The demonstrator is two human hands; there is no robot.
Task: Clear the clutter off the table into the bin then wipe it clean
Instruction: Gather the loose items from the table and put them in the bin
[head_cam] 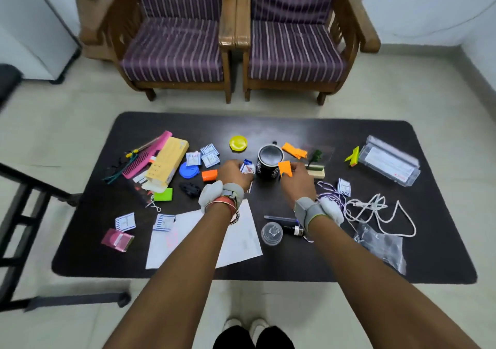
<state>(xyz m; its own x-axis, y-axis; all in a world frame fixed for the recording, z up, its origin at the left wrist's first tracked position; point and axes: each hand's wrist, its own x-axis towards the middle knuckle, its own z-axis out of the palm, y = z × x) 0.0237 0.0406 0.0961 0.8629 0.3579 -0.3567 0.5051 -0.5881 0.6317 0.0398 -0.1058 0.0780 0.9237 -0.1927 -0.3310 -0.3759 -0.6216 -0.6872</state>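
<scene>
Dark table (pixel 268 269) standing cluttered on pale floor (pixel 80 102) before two striped armchairs (pixel 171 51); my left hand (pixel 232 173) gripping white packet (pixel 247 167), my right hand (pixel 298 181) pinching orange piece (pixel 284 167) beside black mug (pixel 269 162).

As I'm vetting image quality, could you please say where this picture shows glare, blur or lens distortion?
Head view: soft glare on the dark table behind the black mug; head view: the black frame at the left edge is blurred; head view: wide-angle bowing curves the table's edges.
</scene>
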